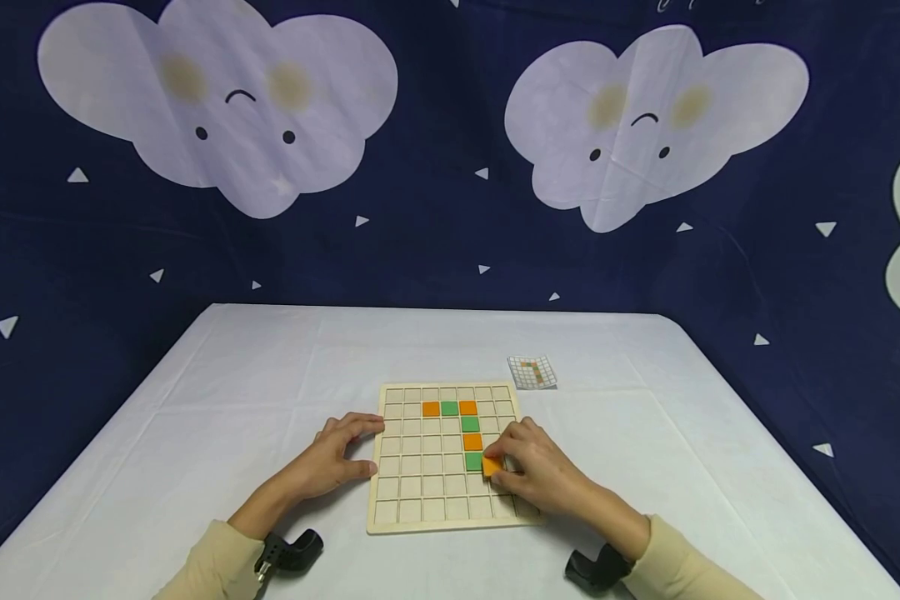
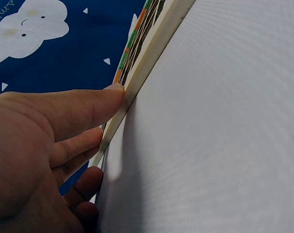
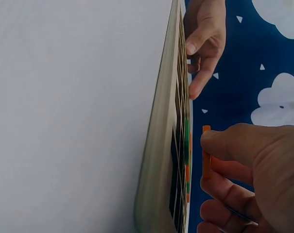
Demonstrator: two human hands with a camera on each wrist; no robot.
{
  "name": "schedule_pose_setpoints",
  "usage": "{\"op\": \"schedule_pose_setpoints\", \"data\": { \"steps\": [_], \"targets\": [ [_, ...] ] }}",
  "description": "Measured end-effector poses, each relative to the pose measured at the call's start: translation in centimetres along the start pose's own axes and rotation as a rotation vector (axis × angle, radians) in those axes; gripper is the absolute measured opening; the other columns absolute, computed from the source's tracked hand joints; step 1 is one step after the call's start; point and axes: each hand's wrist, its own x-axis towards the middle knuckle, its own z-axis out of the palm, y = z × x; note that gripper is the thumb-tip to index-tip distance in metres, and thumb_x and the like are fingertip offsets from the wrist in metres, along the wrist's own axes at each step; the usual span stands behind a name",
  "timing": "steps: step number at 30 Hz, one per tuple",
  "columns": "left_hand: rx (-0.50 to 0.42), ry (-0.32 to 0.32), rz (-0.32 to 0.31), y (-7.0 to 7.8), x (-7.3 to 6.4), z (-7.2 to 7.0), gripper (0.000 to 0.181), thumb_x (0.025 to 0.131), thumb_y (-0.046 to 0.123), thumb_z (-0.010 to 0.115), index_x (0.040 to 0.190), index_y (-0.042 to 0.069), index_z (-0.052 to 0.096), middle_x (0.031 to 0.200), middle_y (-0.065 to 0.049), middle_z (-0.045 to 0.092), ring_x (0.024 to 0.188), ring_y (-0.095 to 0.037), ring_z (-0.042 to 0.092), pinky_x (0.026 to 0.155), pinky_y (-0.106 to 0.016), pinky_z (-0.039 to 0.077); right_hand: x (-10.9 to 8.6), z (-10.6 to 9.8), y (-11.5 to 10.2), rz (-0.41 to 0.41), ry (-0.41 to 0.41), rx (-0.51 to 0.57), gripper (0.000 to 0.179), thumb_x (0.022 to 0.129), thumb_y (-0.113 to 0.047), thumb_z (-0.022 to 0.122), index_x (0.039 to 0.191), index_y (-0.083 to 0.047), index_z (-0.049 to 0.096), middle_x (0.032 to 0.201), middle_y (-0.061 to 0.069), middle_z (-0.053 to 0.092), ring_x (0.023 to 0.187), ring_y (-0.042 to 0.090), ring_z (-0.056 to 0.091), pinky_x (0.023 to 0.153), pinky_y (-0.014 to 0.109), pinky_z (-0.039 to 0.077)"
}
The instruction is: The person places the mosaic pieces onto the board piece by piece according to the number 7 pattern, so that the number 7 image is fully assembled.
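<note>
A pale wooden grid board (image 1: 410, 510) lies on the white table. Orange and green square tiles sit in its cells: a short row near the top, with a green tile (image 1: 449, 408) between two orange ones, and a column running down from the row's right end to a green tile (image 1: 473, 462). My right hand (image 1: 543, 468) pinches an orange tile (image 3: 206, 151) between thumb and fingers, just above the board beside that lowest green tile. My left hand (image 1: 337, 457) rests at the board's left edge, its thumb and fingertips touching the rim, fingers fairly straight.
A small pattern card (image 1: 532, 372) with a printed grid and coloured squares lies behind the board's upper right corner. White cloth covers the table (image 1: 232, 392). A dark blue curtain (image 1: 435, 242) with clouds hangs behind it. Black wrist devices (image 1: 294, 552) sit at both cuffs.
</note>
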Motion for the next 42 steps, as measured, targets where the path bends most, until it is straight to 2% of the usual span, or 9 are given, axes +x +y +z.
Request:
{"op": "schedule_pose_setpoints", "data": {
  "steps": [10,19,42],
  "targets": [
    [0.006,0.001,-0.007,0.0,-0.1,0.1,0.055,0.076,0.016,0.075,0.127,0.010,0.057,0.140,-0.004,0.048,0.110,-0.018,0.039,0.094,-0.039,0.027,-0.1,0.4,-0.6,-0.030,-0.002,-0.002,0.022,0.077,-0.024,0.074,0.099,-0.018,0.072,0.092,-0.013,0.059,0.084,0.003,0.038,0.074,0.020,0.032],
    [0.005,0.001,-0.015,0.1,-0.1,0.1,0.055,0.076,0.017,0.075,0.127,0.010,0.057,0.141,-0.004,0.048,0.112,-0.019,0.039,0.095,-0.041,0.027,0.1,0.8,-1.1,-0.022,-0.050,0.015,0.021,0.079,-0.027,0.074,0.098,-0.020,0.071,0.091,-0.013,0.056,0.084,0.003,0.037,0.074,0.019,0.032],
    [-0.006,-0.008,-0.015,0.0,0.1,0.1,0.055,0.076,0.016,0.075,0.127,0.010,0.057,0.141,-0.004,0.047,0.112,-0.019,0.039,0.094,-0.041,0.026,0.2,1.2,-1.4,-0.054,-0.059,-0.013,0.021,0.078,-0.028,0.075,0.098,-0.021,0.071,0.087,-0.013,0.054,0.084,0.003,0.036,0.076,0.020,0.033]
  ]
}}
